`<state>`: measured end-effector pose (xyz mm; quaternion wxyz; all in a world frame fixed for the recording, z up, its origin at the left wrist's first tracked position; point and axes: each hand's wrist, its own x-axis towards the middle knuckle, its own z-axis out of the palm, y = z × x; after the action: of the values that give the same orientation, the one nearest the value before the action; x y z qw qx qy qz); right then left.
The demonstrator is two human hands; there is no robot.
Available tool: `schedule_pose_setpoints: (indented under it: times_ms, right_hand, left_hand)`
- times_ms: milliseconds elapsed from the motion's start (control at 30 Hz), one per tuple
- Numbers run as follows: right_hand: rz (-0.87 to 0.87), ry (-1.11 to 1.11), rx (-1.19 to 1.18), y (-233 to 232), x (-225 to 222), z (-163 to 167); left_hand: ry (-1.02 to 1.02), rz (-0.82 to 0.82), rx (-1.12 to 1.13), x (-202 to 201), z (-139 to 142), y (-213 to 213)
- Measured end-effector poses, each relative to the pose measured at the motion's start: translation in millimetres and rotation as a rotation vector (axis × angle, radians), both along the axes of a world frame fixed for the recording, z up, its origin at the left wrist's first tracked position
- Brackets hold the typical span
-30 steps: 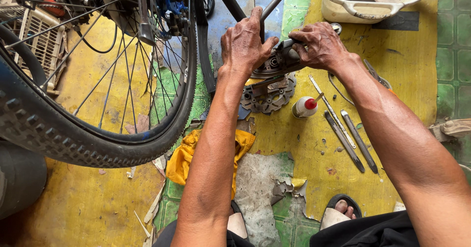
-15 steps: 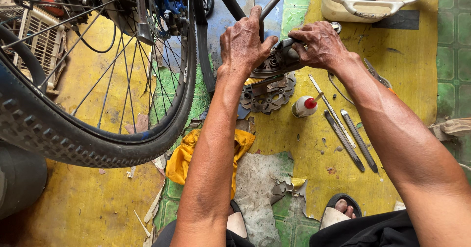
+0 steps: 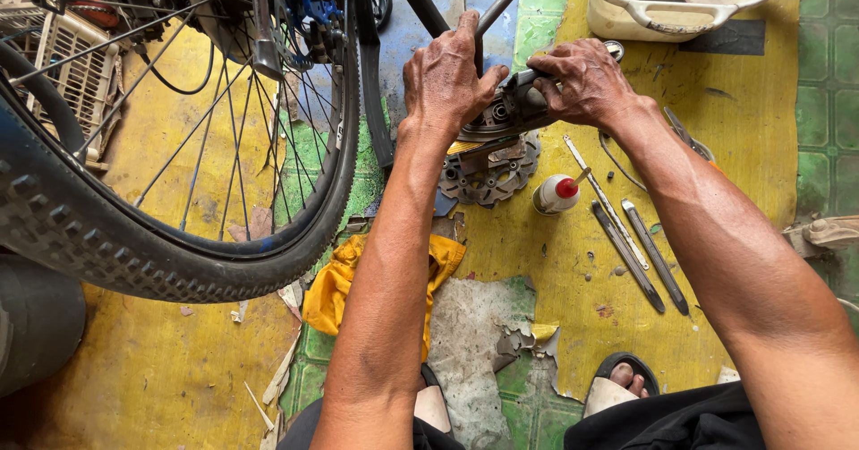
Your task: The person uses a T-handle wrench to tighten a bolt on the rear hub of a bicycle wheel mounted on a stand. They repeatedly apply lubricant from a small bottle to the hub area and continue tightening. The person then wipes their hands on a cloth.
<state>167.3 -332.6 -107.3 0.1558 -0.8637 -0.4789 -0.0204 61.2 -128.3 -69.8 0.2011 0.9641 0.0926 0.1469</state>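
My left hand (image 3: 445, 81) is closed over a dark metal bicycle part (image 3: 494, 121) and the base of a black rod (image 3: 501, 3) that points up and away. My right hand (image 3: 582, 79) grips the same part from the right, fingers wrapped around its dark end. Just below the part a toothed metal disc (image 3: 490, 178) lies flat on the yellow floor. A small white bottle with a red cap (image 3: 555, 194) lies right of the disc.
A bicycle wheel (image 3: 170, 244) with spokes fills the left. A yellow rag (image 3: 335, 280) lies under my left forearm. Flat metal tools (image 3: 640, 253) lie at right. A cream plastic tub (image 3: 680, 3) stands at the top right; a basket (image 3: 76, 74) at far left.
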Motion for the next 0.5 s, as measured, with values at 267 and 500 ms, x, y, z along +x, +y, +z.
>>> schedule_pose_setpoints:
  times_ms: [267,500]
  right_hand:
    - [0.009,-0.005,0.012,0.4,0.3,-0.3]
    - [0.006,-0.007,0.002,0.0,0.2,0.5]
  left_hand:
    - [-0.036,-0.008,0.006,-0.3,-1.2,0.7]
    - [-0.021,-0.002,0.003,-0.2,-1.8,0.3]
